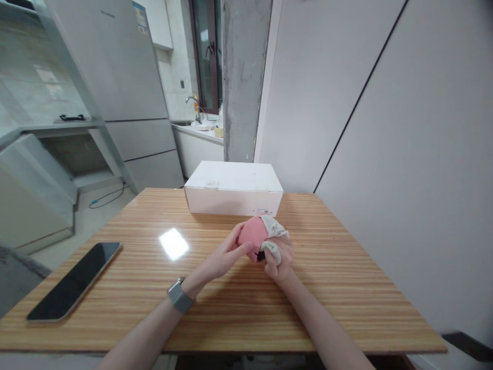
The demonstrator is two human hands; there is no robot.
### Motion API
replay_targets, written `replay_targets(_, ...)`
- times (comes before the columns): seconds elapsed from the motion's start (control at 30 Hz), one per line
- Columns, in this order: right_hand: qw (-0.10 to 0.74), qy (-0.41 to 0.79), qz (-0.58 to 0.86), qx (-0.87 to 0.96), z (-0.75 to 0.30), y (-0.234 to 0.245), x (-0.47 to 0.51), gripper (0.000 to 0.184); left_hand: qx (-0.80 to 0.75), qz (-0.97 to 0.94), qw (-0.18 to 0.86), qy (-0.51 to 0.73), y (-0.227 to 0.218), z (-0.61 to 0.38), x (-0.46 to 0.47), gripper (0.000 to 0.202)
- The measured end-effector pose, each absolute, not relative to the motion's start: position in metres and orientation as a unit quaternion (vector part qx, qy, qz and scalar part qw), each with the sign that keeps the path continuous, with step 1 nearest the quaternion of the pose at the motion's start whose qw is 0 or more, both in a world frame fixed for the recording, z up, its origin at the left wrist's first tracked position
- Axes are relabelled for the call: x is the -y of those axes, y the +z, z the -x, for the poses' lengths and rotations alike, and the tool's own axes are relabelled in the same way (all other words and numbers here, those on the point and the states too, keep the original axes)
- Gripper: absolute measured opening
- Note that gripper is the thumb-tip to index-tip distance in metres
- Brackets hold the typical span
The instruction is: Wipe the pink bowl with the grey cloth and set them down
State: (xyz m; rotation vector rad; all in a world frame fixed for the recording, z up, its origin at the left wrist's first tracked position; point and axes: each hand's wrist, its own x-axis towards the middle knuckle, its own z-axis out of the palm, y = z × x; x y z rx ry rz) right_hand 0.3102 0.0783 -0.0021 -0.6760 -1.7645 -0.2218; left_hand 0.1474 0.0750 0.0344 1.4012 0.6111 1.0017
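Just above the wooden table I hold a rounded pink object whose exact kind I cannot make out. My left hand grips its left side, thumb in front and fingers behind. A whitish cloth lies against the object's right side. My right hand is closed on this cloth, with some fingers hidden beneath it. Between the hands, a small black part shows on the lower edge of the pink object. A watch with a grey band is on my left wrist.
A closed white box stands at the table's far side, just beyond my hands. A large dark-screened phone lies at the left edge. A pale wall runs along the right; a fridge and a sink counter are farther back.
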Motion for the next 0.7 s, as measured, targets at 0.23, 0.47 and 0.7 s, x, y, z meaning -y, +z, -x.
replay_targets(0.23,0.508,-0.142,0.186,0.829,-0.304,0.005,-0.076,0.023,-0.302,-0.522,0.644,0.471,0.018,-0.145,-0.084,0.027)
replay_targets(0.47,0.507,-0.152,0.176,0.83,-0.305,0.004,-0.074,0.023,-0.294,-0.656,0.538,0.44,0.028,-0.144,-0.078,0.031)
replay_targets(0.7,0.581,0.04,0.306,0.753,-0.302,-0.01,-0.08,0.023,-0.341,-0.607,0.532,0.481,0.026,-0.145,-0.082,0.036)
